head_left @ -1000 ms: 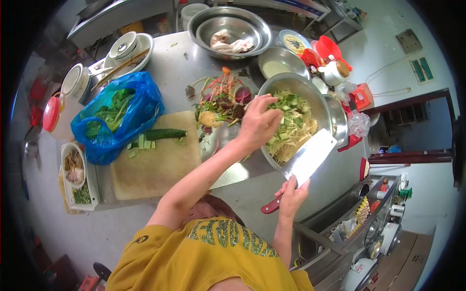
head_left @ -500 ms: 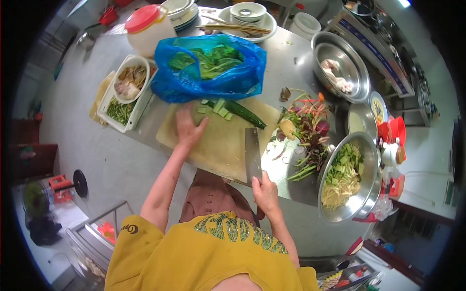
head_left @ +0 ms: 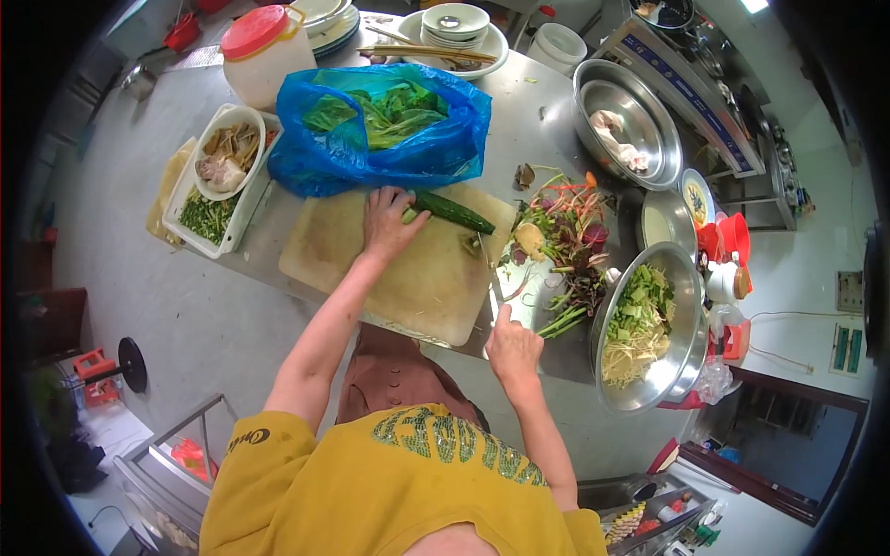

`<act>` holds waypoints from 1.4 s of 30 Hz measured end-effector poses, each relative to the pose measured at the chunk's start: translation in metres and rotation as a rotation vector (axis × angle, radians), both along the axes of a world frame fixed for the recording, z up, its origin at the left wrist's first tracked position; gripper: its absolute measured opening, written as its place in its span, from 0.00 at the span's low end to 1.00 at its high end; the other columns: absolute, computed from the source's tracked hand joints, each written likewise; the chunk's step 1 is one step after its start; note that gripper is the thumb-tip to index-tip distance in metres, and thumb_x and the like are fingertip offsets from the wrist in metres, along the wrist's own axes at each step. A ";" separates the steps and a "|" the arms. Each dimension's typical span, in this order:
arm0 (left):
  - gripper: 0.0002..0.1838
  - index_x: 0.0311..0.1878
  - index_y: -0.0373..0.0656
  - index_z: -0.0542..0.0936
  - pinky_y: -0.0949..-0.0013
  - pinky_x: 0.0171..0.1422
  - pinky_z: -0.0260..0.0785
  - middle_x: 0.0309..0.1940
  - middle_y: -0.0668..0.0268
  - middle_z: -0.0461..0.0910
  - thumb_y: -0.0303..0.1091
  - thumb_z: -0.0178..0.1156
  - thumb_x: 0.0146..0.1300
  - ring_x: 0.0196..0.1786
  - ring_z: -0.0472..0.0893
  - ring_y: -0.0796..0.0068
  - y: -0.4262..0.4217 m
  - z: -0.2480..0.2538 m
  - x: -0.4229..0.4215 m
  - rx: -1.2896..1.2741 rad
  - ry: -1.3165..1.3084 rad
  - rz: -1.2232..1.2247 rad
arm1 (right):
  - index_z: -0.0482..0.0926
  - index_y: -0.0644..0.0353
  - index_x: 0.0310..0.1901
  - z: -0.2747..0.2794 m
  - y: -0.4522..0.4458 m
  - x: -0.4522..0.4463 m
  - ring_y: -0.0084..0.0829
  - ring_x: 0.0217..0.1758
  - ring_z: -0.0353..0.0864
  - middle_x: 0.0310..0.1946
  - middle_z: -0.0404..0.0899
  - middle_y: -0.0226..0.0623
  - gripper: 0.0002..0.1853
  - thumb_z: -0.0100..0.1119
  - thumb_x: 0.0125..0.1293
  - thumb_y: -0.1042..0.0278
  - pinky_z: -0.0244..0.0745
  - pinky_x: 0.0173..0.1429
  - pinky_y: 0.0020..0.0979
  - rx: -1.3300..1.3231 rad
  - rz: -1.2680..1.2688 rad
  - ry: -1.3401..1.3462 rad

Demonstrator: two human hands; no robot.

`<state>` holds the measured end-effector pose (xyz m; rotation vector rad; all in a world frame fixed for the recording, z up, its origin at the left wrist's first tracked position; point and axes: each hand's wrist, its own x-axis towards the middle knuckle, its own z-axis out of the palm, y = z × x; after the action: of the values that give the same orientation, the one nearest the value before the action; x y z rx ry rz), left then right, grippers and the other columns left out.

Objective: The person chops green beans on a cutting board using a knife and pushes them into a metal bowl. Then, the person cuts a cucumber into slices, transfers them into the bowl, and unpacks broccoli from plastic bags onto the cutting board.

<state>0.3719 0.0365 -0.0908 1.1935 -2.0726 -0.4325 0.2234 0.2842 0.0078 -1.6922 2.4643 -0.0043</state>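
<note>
A dark green cucumber lies along the top edge of the pale cutting board. My left hand covers its cut end, and pale cut pieces show beside the fingers. My right hand is closed on the knife, whose blade is seen edge-on at the board's right side. To the right, a steel bowl holds chopped greens and pale shreds. Between board and bowl lies a heap of red and green vegetable scraps.
A blue plastic bag of leafy greens stands behind the board. At left are a white tray and a red-lidded jar. Nested steel bowls sit at the back right, near red containers.
The view has swung back over the board. My left hand went from the bowl to the board, then onto the cucumber's cut end. The knife moved from over the bowl to the board's right side.
</note>
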 end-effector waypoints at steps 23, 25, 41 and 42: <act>0.40 0.68 0.37 0.69 0.52 0.72 0.61 0.65 0.50 0.69 0.41 0.74 0.53 0.67 0.67 0.48 0.053 0.014 -0.020 0.017 0.045 -0.318 | 0.69 0.60 0.50 -0.065 -0.020 0.020 0.17 0.15 0.68 0.18 0.68 0.26 0.10 0.55 0.74 0.65 0.70 0.15 0.24 -0.274 -0.621 -1.624; 0.40 0.66 0.34 0.70 0.52 0.70 0.63 0.63 0.49 0.71 0.42 0.74 0.53 0.65 0.69 0.46 0.061 0.013 -0.020 0.093 0.128 -0.238 | 0.70 0.61 0.53 -0.074 -0.023 0.034 0.19 0.14 0.69 0.20 0.69 0.26 0.12 0.55 0.74 0.66 0.70 0.15 0.25 -0.158 -0.615 -1.677; 0.25 0.61 0.38 0.75 0.58 0.71 0.64 0.60 0.54 0.75 0.25 0.67 0.59 0.65 0.73 0.54 0.136 0.056 -0.079 0.281 0.412 -0.275 | 0.70 0.62 0.50 -0.008 0.031 0.026 0.17 0.12 0.67 0.17 0.70 0.26 0.09 0.54 0.74 0.68 0.67 0.15 0.23 -0.317 -0.606 -1.634; 0.25 0.61 0.38 0.75 0.57 0.72 0.63 0.60 0.54 0.75 0.25 0.67 0.60 0.65 0.73 0.54 0.142 0.066 -0.094 0.274 0.422 -0.336 | 0.69 0.62 0.48 -0.001 0.040 0.021 0.18 0.11 0.67 0.17 0.71 0.27 0.09 0.54 0.73 0.68 0.67 0.15 0.23 -0.377 -0.632 -1.566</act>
<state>0.2784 0.1785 -0.0249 0.8049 -1.8754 -1.0594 0.2440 0.3242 0.0070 -0.3580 1.5273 -1.3111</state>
